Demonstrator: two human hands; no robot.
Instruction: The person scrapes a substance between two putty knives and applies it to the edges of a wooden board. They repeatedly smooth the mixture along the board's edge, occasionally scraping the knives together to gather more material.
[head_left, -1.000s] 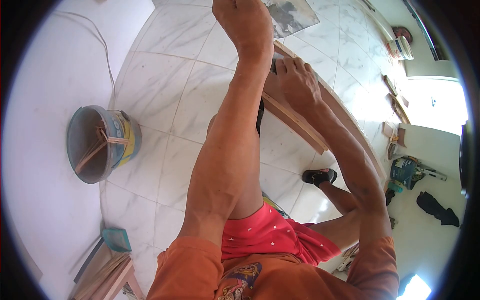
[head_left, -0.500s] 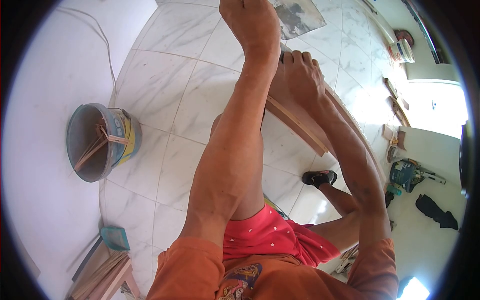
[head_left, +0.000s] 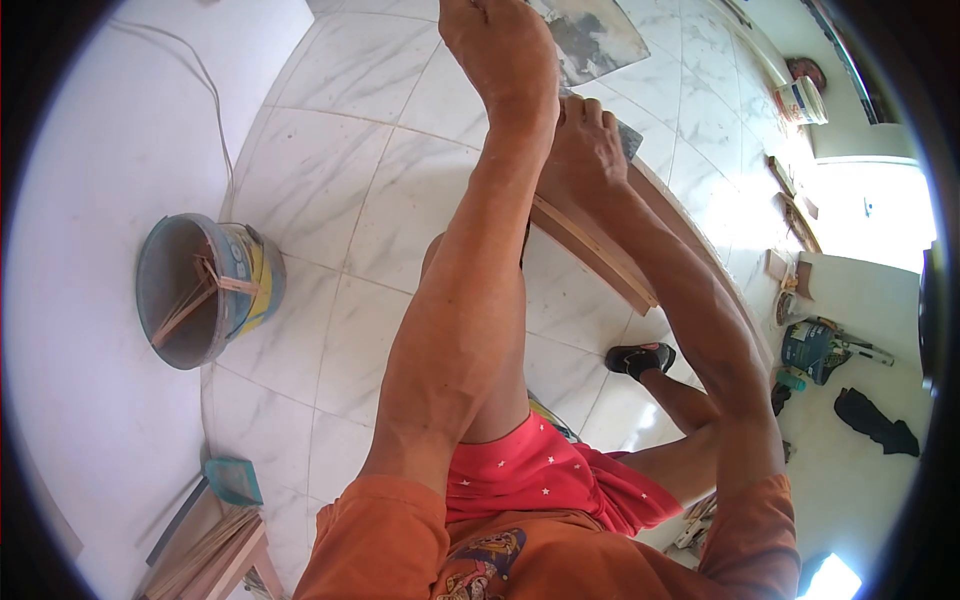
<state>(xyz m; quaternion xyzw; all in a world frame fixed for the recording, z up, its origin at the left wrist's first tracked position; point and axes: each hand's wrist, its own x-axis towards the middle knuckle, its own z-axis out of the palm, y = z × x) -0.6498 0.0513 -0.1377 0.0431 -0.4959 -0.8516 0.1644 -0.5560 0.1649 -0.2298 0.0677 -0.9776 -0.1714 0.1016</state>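
My left hand point(head_left: 505, 55) reaches to the top edge of the view, back upward; its fingers are cut off or hidden. Just right of it, my right hand point(head_left: 588, 145) is closed with curled fingers over a flat grey piece point(head_left: 629, 141) that looks like sandpaper. A corner of this piece sticks out to the right of the fingers. Under the right hand lies a long wooden workpiece point(head_left: 595, 252) with raised side strips. My forearms cover part of it. Above the right hand, a stained grey-and-white sheet point(head_left: 597, 42) lies on the floor.
A bucket point(head_left: 150, 290) with wood offcuts stands at the left wall. Below it are a teal dustpan point(head_left: 235, 481) and a stack of thin strips point(head_left: 205, 555). My shoe point(head_left: 638, 360) is on the tiles. A white pail point(head_left: 803, 101), wood pieces and a tool bag point(head_left: 808, 350) line the right.
My right hand has shifted slightly up and left. The grey piece now shows on the right of its fingers. My left hand stays almost in place; the view has tilted a little.
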